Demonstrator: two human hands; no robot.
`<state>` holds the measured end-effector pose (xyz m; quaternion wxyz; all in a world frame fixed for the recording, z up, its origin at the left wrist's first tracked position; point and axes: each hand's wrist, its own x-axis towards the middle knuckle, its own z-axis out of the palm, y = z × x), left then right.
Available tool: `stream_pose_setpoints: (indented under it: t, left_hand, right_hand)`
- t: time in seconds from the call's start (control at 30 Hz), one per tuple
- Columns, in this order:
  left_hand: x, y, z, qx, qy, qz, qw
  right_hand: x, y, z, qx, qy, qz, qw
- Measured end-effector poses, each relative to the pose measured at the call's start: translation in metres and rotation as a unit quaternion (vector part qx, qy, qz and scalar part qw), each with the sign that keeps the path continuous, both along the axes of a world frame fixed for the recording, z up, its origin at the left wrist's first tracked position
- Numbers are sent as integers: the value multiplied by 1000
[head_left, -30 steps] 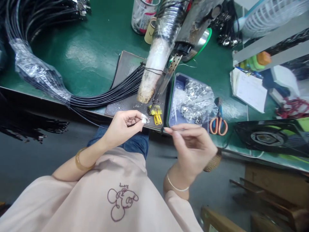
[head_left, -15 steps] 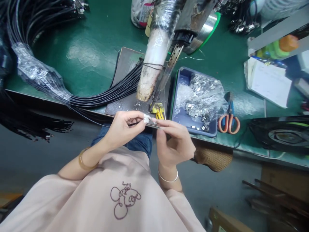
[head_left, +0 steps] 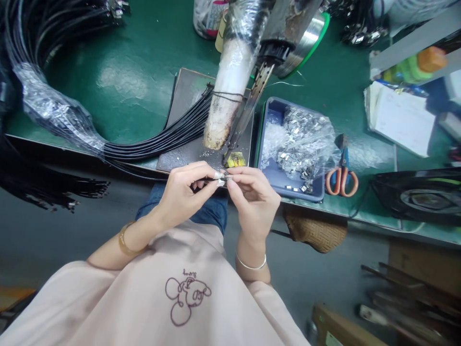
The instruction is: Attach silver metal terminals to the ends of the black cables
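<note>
Between thumb and fingers, my left hand (head_left: 183, 192) pinches the end of a black cable (head_left: 209, 180). White wrapping covers some of its fingertips. My right hand (head_left: 255, 197) meets it from the right, thumb and forefinger closed on a small metal piece (head_left: 226, 178) at the cable's tip. Fingers partly hide that piece, so its exact shape is unclear. Just beyond the hands lies a yellow pad (head_left: 235, 159). A bundle of black cables (head_left: 154, 146) runs across the grey board (head_left: 190, 86) to the left.
Over the board hang a white, plastic-wrapped tube (head_left: 230, 91) with a browned end and a perforated metal rod (head_left: 261, 79) like a soldering iron. To the right are a blue tray (head_left: 271, 180) of small metal parts, orange-handled cutters (head_left: 342, 180) and a wire spool (head_left: 311, 41).
My right hand has moved slightly left, and its thumb has closed up against the forefinger at the cable's tip. My left hand stays nearly in place.
</note>
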<state>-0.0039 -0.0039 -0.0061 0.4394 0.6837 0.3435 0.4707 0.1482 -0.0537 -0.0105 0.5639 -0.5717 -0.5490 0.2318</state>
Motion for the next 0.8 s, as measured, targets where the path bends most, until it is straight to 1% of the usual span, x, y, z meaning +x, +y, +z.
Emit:
stream_pose_setpoints:
  t: [0.2,0.3,0.4,0.5,0.57,0.63,0.67,0.7,0.73,0.8]
  left_hand:
    - [0,-2,-2,39,23,5,999]
    - [-3,-2,-4,82,47,6,996]
    - [-6,0,-5,158,110,0,981]
    - [-8,2,-6,243,188,-3,951]
    - [-8,2,-7,291,228,4,929]
    - [-6,0,-9,320,245,9,915]
    - [-5,-2,-10,321,242,12,916]
    - [-5,-4,-11,308,231,12,923]
    - [-4,-6,-11,281,212,11,936]
    - [-4,-10,-9,182,155,-7,971]
  right_hand:
    - [3,-1,-1,4,8,10,1000]
    - [5,-1,1,12,-8,19,1000]
    - [8,-5,6,20,-105,5,994]
    - [10,-11,10,28,-224,6,974]
    - [10,-15,11,24,-274,15,961]
    - [9,-17,13,19,-298,17,954]
    - [9,-17,13,20,-298,13,954]
    - [8,-16,14,23,-286,7,958]
    - [7,-16,15,26,-261,0,965]
    - [7,-13,14,20,-177,-3,984]
